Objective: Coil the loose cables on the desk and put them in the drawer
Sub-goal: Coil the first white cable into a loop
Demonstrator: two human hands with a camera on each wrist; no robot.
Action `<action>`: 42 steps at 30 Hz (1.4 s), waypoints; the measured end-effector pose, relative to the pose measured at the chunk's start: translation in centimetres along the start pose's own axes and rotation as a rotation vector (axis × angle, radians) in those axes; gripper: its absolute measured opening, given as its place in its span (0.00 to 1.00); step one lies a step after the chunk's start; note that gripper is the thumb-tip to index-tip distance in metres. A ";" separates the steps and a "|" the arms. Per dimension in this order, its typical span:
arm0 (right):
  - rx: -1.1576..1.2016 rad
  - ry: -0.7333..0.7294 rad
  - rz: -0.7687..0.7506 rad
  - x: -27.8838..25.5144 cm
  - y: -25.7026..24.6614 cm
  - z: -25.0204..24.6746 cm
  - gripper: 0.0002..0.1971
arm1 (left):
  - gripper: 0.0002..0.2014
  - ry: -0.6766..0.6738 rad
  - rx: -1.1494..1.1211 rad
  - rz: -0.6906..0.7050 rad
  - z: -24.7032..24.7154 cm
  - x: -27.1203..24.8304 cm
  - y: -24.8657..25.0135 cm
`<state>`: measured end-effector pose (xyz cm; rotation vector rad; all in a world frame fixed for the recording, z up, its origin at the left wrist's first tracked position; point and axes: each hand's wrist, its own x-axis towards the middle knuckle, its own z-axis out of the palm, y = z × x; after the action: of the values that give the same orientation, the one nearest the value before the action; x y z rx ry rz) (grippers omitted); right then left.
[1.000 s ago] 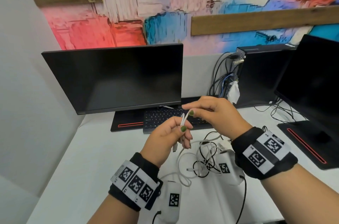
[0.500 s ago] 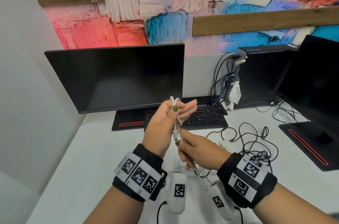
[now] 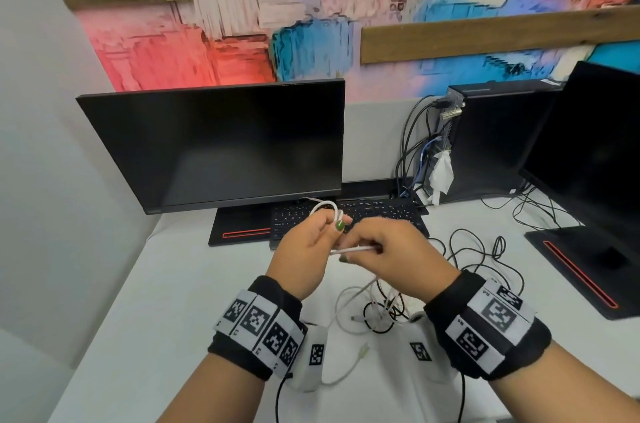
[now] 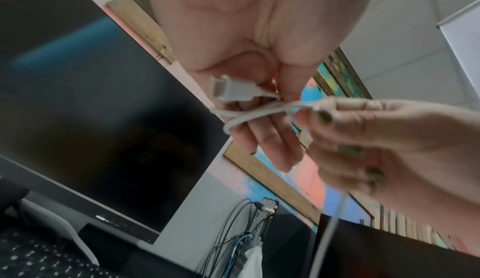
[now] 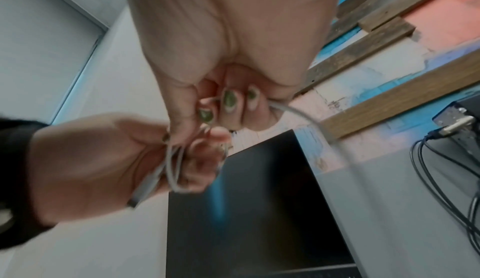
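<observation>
A white cable [image 3: 353, 250] is held between both hands above the desk. My left hand [image 3: 332, 225] pinches a small loop of the cable [image 3: 325, 206] over its fingers. In the left wrist view the white plug [image 4: 228, 89] lies against the palm, and two turns of the loop [image 4: 249, 116] cross the fingers. My right hand [image 3: 349, 254], just to the right, grips the cable's running part in curled fingers [image 5: 230, 100]. The rest trails down to a tangle of white and black cables [image 3: 375, 313] on the desk. No drawer is in view.
A black monitor [image 3: 221, 145] and keyboard [image 3: 374, 211] stand behind my hands. Loose black cables [image 3: 478, 249] lie at the right, near a second monitor's base [image 3: 581, 263]. A computer tower [image 3: 491, 138] with plugged wires stands at the back right on the white desk [image 3: 173, 301].
My right hand has come up from below the left hand to beside it, drawing the white cable up. The left hand still holds the loop, slightly lower.
</observation>
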<state>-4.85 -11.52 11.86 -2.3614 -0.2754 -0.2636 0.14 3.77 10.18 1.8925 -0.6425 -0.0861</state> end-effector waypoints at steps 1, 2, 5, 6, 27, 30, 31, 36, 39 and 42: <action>0.053 0.043 0.004 0.1 0.0 -0.4 0.03 | 0.12 -0.007 0.003 0.001 0.1 -0.1 0.0; 0.095 0.088 0.006 0.2 0.1 -0.7 0.05 | 0.13 -0.013 -0.023 -0.008 0.2 -0.3 0.0; 0.203 0.205 -0.005 0.6 0.4 -1.4 0.10 | 0.16 -0.010 -0.156 -0.025 0.4 -0.7 0.5; 0.242 0.235 -0.003 0.7 0.6 -1.4 0.11 | 0.15 -0.016 -0.204 -0.023 0.6 -0.8 0.7; 0.248 -0.233 0.188 -1.0 0.1 3.5 0.12 | 0.16 0.005 -0.336 0.110 0.6 -0.5 2.4; 0.095 -0.195 0.102 -0.9 -0.2 3.1 0.15 | 0.16 0.020 -0.265 0.090 0.5 -0.3 1.8; 0.095 -0.187 0.094 -0.8 -0.3 2.7 0.11 | 0.15 0.019 -0.244 0.078 0.4 -0.3 1.7; 0.167 -0.101 0.130 -0.8 0.0 0.8 0.07 | 0.09 0.033 -0.131 0.042 0.1 -0.3 1.0; 0.192 -0.046 0.120 -0.7 -0.2 -0.5 0.10 | 0.11 0.026 -0.081 0.011 0.4 -0.6 0.6; 0.243 -0.089 0.107 -0.6 -0.4 -2.0 0.05 | 0.14 -0.001 -0.069 -0.012 0.8 -0.8 0.2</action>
<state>-5.77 -12.65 13.37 -2.1417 -0.2099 -0.0693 -0.94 3.42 9.85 1.8298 -0.6217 -0.1159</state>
